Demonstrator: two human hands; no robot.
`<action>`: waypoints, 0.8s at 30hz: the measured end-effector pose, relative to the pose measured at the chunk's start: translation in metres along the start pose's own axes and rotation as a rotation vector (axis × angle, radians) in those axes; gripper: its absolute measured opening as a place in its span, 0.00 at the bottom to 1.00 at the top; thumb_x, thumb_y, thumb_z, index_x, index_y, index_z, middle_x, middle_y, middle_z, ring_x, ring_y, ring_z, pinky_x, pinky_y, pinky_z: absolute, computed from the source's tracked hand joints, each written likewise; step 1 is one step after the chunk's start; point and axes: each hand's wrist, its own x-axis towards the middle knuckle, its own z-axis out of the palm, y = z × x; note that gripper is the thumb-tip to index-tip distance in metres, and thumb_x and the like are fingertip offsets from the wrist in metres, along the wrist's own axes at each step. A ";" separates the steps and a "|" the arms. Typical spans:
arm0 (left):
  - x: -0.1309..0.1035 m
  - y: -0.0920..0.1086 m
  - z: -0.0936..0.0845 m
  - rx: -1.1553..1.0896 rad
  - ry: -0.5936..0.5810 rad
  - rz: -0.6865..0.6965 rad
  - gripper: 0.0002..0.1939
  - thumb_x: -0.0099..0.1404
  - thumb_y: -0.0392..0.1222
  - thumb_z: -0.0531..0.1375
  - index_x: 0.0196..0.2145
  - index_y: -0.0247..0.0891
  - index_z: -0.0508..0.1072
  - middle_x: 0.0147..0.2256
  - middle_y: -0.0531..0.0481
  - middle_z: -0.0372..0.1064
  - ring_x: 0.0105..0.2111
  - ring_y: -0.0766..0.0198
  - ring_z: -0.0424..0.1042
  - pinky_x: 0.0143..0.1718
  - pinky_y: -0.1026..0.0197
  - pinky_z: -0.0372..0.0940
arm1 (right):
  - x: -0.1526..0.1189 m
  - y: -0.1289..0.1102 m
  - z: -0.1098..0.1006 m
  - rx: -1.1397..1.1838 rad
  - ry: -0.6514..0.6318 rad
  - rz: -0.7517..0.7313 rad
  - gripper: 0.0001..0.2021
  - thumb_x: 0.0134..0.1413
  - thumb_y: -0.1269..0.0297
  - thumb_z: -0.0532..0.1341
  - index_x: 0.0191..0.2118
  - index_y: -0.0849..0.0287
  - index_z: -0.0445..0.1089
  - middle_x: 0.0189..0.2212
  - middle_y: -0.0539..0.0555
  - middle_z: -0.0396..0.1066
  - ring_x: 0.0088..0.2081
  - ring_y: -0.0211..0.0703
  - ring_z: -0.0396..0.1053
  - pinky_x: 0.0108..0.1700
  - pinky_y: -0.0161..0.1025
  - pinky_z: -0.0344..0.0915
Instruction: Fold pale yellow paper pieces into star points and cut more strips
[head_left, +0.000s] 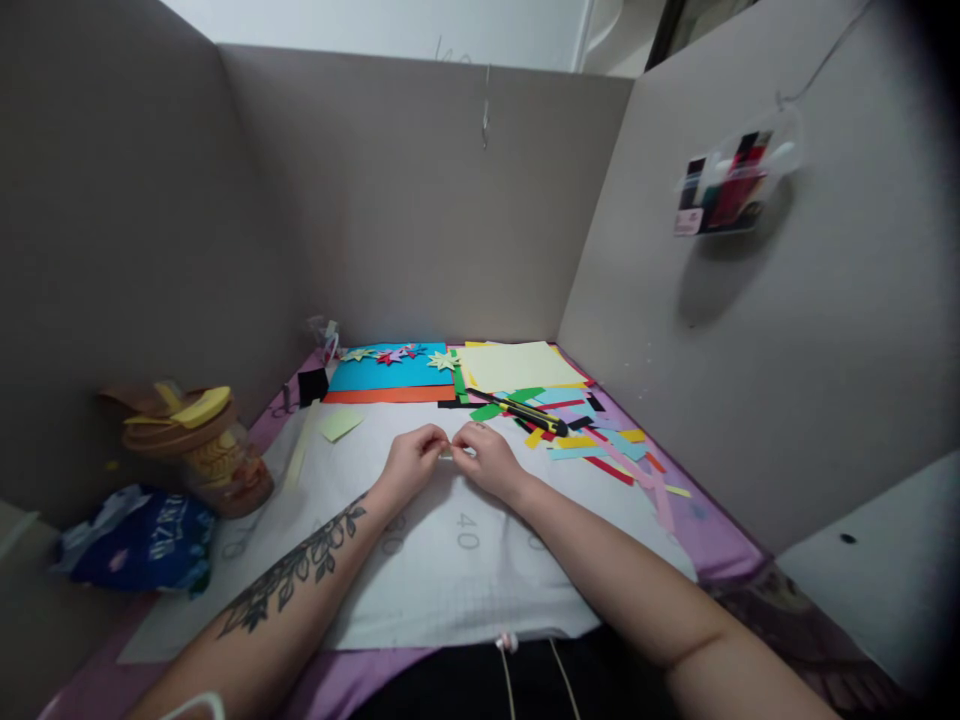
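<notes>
Pinching pale piece point(446, 457) between left hand point(414, 460) and right hand point(486, 461); lies midway, neither nearer; long axis unclear.

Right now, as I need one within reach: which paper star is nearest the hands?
The pale yellow star on the far right, at the edge of the blue sheet; other stars lie farther left.
</notes>
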 end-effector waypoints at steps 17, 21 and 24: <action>0.011 -0.012 -0.011 -0.312 0.301 -0.196 0.06 0.56 0.42 0.57 0.27 0.37 0.68 0.24 0.55 0.65 0.26 0.67 0.66 0.30 0.65 0.62 | 0.002 0.012 -0.019 0.174 0.159 0.186 0.07 0.47 0.71 0.57 0.22 0.58 0.65 0.22 0.49 0.65 0.27 0.38 0.62 0.31 0.35 0.58; 0.014 -0.014 -0.010 -0.480 0.293 -0.300 0.08 0.52 0.43 0.60 0.29 0.36 0.67 0.25 0.55 0.66 0.25 0.68 0.67 0.30 0.65 0.65 | 0.001 0.016 -0.019 0.159 0.214 0.247 0.05 0.49 0.68 0.57 0.24 0.58 0.63 0.23 0.48 0.63 0.26 0.37 0.61 0.30 0.35 0.59; 0.013 -0.010 -0.005 -0.519 0.260 -0.336 0.11 0.51 0.44 0.62 0.30 0.36 0.67 0.23 0.56 0.66 0.23 0.69 0.67 0.28 0.66 0.64 | -0.001 0.014 -0.015 0.149 0.203 0.234 0.01 0.48 0.68 0.58 0.29 0.58 0.64 0.26 0.49 0.65 0.28 0.38 0.62 0.32 0.36 0.60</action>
